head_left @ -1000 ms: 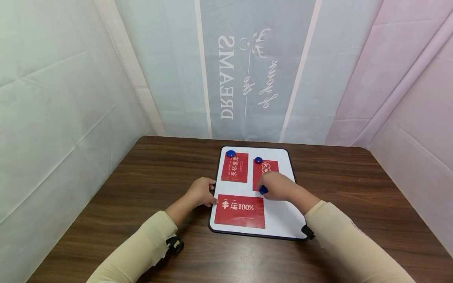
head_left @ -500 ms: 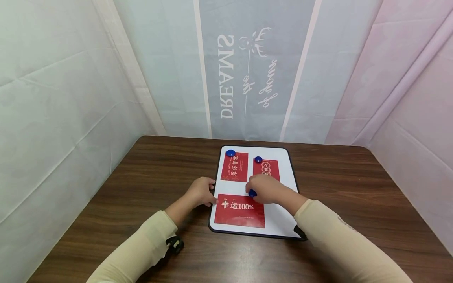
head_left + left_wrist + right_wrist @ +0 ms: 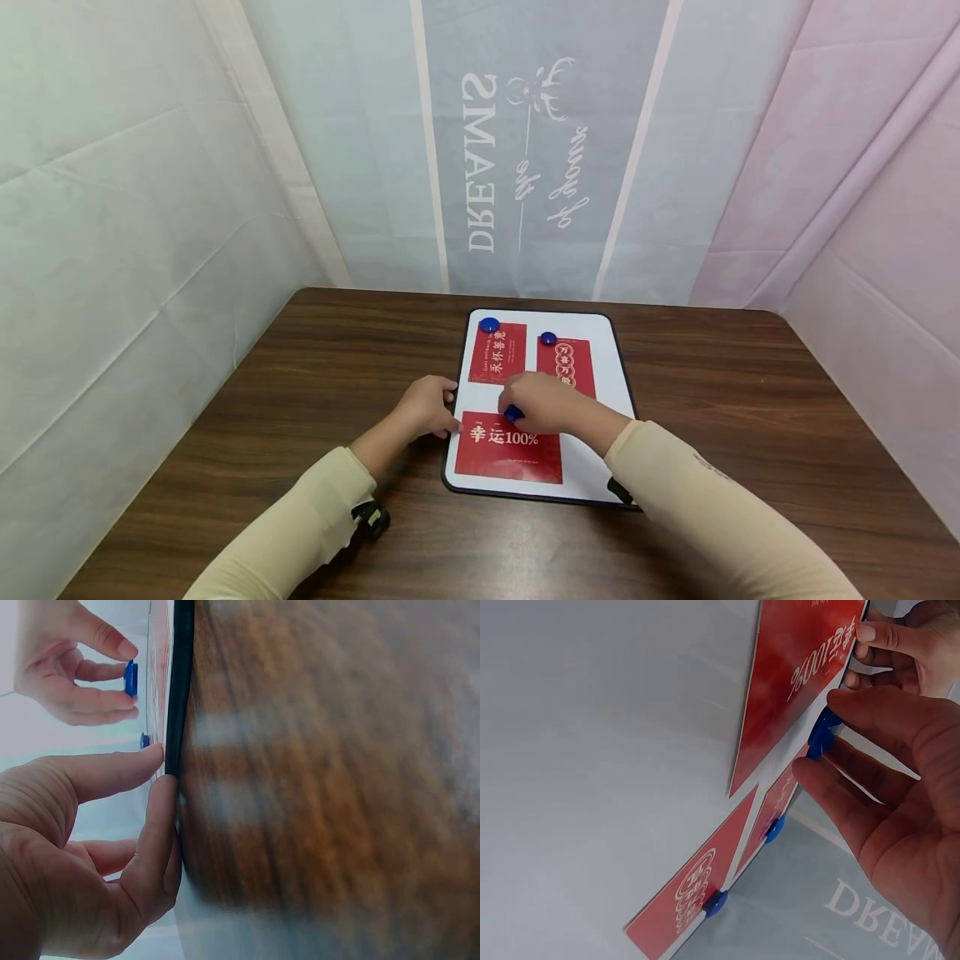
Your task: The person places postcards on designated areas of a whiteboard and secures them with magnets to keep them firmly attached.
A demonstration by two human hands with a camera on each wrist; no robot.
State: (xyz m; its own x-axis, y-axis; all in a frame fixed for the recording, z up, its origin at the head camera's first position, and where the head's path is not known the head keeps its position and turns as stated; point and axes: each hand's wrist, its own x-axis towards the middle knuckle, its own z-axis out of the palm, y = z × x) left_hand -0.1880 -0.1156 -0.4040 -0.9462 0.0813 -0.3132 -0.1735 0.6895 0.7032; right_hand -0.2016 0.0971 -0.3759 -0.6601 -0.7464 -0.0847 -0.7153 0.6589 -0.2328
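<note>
1. The whiteboard (image 3: 600,467) lies on the wooden table (image 3: 225,433), bearing the nearest red card (image 3: 510,454).
2. Its left edge is pinched by the left hand (image 3: 426,406).
3. A blue magnet (image 3: 513,412) is pinched by the right hand (image 3: 543,402) at that card's far edge.
4. Two red cards (image 3: 498,354) are pinned beyond.

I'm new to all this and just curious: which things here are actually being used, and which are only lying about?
In use:
- blue magnet, pinched by the right hand
- near red card
- whiteboard, edge held by the left hand

Lying about:
- two far red cards, each already under a magnet
- printed backdrop
</note>
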